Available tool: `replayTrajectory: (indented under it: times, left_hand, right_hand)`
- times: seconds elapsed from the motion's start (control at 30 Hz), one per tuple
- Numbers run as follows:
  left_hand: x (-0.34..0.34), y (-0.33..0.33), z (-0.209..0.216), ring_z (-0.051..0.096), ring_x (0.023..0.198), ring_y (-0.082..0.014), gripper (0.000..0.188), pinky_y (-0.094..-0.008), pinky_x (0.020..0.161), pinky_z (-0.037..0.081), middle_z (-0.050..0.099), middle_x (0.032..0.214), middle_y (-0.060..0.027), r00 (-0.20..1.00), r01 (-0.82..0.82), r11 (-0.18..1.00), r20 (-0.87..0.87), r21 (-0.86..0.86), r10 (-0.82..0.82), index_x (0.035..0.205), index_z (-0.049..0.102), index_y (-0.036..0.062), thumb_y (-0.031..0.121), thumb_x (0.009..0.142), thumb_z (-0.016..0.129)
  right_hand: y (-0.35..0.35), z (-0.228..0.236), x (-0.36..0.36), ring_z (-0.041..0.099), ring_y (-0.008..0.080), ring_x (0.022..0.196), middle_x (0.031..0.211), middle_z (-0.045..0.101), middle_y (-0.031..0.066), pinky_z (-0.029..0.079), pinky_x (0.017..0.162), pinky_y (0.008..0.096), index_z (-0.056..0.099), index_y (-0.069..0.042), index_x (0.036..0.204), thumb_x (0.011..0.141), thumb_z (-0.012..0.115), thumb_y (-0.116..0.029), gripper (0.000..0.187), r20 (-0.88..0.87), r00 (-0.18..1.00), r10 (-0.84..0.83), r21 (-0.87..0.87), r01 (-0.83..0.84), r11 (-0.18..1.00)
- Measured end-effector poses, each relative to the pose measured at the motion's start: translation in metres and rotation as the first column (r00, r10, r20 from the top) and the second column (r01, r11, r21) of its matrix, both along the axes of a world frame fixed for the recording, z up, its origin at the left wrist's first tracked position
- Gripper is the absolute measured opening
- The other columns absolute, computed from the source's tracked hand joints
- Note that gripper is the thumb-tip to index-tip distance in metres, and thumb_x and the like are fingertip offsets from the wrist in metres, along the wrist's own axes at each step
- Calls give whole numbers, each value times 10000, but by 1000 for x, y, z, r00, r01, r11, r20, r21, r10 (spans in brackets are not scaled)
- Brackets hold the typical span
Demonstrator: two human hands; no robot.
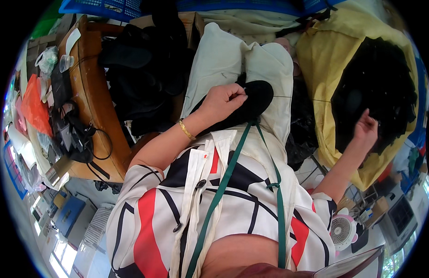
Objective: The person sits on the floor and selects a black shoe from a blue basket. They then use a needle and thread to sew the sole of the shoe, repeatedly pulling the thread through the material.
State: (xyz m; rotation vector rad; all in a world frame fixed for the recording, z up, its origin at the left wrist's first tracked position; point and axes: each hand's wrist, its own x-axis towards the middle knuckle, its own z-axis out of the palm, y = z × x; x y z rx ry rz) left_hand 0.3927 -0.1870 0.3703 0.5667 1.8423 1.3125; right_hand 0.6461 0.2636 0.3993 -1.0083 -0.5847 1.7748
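Observation:
Across my lap lies a black shoe-shaped piece (260,97), its rounded end pointing away to the right. My left hand (227,98) rests over it, thumb and fingers closed in a pinch; whatever they grip is too small to make out. To the right, my right hand (366,130) is raised in front of a large yellow sack (316,60). Its fingers are curled together and slightly blurred, and any small thing in them is not visible. A thin dark line crosses from the lap toward the sack; I cannot tell if it is thread.
Black shoe-like pieces (135,69) are heaped on the left, beside a wooden table or stool (91,92). Dark contents (381,83) fill the yellow sack. Blue plastic crates (101,9) stand along the far edge. A small fan (342,230) sits behind my right arm.

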Motion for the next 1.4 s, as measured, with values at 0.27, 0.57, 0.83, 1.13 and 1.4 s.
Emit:
replayTrajectory:
  times: [0.27, 0.57, 0.83, 1.13, 1.4]
  left_hand:
    - [2, 4, 5, 595, 611, -225, 79, -336, 536, 472, 589, 694, -46, 599, 169, 982, -783, -83, -169, 836, 639, 72, 127, 828, 694]
    - [-11, 7, -8, 570, 575, -233, 69, -357, 487, 456, 506, 629, -12, 356, 227, 954, -895, -198, -270, 852, 612, 129, 132, 803, 660]
    - [-13, 23, -2, 584, 820, -236, 77, -361, 622, 500, 552, 791, -28, 435, 233, 957, -861, -174, -263, 748, 612, 105, 131, 773, 681]
    - [-8, 29, -11, 595, 825, -254, 79, -353, 658, 500, 582, 800, -45, 559, 198, 959, -781, -203, -281, 781, 641, 75, 129, 787, 698]
    - [-22, 19, -38, 608, 687, -160, 183, -291, 653, 479, 675, 756, -66, 993, -67, 997, -100, 33, 70, 830, 698, -7, 175, 844, 702]
  right_hand:
    - [9, 1, 1, 501, 182, 629, 693, 506, 81, 556, 968, 514, 503, 32, 783, 987, 481, -35, 216, 190, 947, -260, 272, 204, 941]
    - [25, 56, -14, 496, 217, 638, 679, 488, 96, 484, 1053, 542, 449, -12, 713, 1003, 427, -51, 293, 84, 993, -82, 318, 51, 947]
    - [79, 134, 6, 520, 231, 693, 735, 499, 118, 403, 1130, 541, 473, 39, 786, 979, 452, -1, 198, 103, 960, 261, 517, -275, 811]
    - [23, 171, -56, 624, 244, 821, 873, 617, 108, 488, 936, 409, 586, -17, 905, 921, 537, -4, 53, 525, 850, 48, 670, -447, 593]
    - [-189, 43, -150, 642, 291, 888, 915, 650, 80, 534, 738, 359, 651, -97, 948, 810, 584, 1, 182, 949, 313, -33, 279, -885, -373]
